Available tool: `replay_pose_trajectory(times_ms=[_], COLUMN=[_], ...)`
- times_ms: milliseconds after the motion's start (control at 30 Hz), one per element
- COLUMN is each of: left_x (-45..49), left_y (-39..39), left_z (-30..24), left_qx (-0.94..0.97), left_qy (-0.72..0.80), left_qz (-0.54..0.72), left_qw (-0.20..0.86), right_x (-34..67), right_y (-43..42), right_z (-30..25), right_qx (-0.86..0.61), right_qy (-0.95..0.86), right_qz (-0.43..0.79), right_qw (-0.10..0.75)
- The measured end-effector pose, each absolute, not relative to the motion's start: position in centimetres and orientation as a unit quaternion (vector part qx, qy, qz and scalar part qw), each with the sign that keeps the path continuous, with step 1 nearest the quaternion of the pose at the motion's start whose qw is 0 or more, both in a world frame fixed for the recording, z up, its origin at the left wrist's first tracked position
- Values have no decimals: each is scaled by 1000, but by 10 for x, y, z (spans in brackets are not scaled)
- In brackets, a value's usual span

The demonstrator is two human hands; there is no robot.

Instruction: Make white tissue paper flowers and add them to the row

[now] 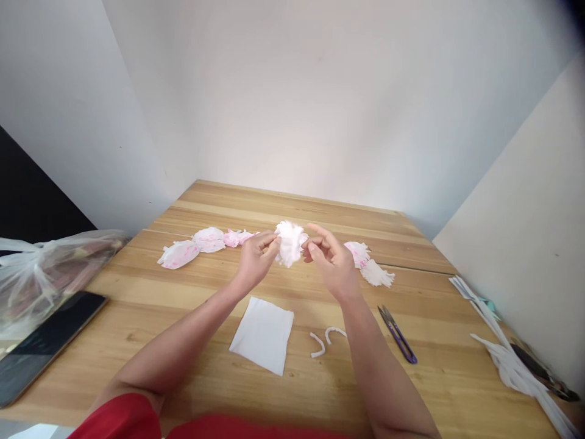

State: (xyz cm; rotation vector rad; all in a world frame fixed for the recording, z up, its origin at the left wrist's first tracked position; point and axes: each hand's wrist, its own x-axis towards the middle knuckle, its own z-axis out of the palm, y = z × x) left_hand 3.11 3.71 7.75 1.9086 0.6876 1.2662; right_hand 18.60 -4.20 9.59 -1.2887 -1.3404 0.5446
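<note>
Above the middle of the table, a white ruffled paper flower [291,244] is held up between my two hands. My left hand [259,256] pinches its left edge between thumb and fingers. At its right edge, my right hand [333,259] has thumb and fingertips pressed together on the ruffles, the index finger raised. Behind the hands lie more pink-and-white paper flowers [209,239] in a row, partly hidden by my hands, with others [377,273] to the right. A white paper sheet [264,335] lies flat nearer me, beside short curled white strips [317,346].
Purple-handled thread snips [397,335] lie right of my right forearm. A dark phone [50,344] and a tied clear plastic bag [46,274] are at the left. White strips [507,360] and a dark-handled tool [543,372] lie along the right edge. Walls border the wooden table [297,204].
</note>
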Motion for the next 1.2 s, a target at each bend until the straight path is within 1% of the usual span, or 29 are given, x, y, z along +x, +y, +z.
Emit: replay_pose_trajectory(times_ms=[100, 200, 367, 467, 533, 700, 800, 933, 1067, 1200], left_x=[30, 30, 32, 32, 32, 31, 31, 31, 31, 32], left_y=[36, 35, 32, 31, 31, 33, 32, 31, 31, 31], left_z=[80, 80, 77, 77, 77, 80, 80, 79, 79, 80], left_qx=[744, 757, 775, 783, 780, 769, 769, 771, 775, 777], left_qy=[274, 265, 247, 235, 239, 261, 256, 253, 254, 253], left_qz=[511, 527, 540, 541, 540, 535, 532, 524, 522, 521], left_qw=[332, 282, 216, 198, 207, 234, 246, 256, 250, 247], right_x=[188, 184, 170, 170, 174, 183, 182, 179, 178, 177], right_y=[-42, -44, -44, -41, -39, -38, -39, -41, -43, -44], right_z=[97, 98, 95, 92, 90, 91, 93, 96, 99, 101], right_qx=[-544, -551, -582, -595, -603, -582, -566, -551, -552, -562], right_qy=[-553, -563, -623, -617, -592, -539, -528, -533, -532, -542], right_qz=[230, 209, 79, 32, 53, 200, 247, 263, 250, 233], right_qw=[588, 579, 517, 514, 532, 575, 583, 586, 592, 580])
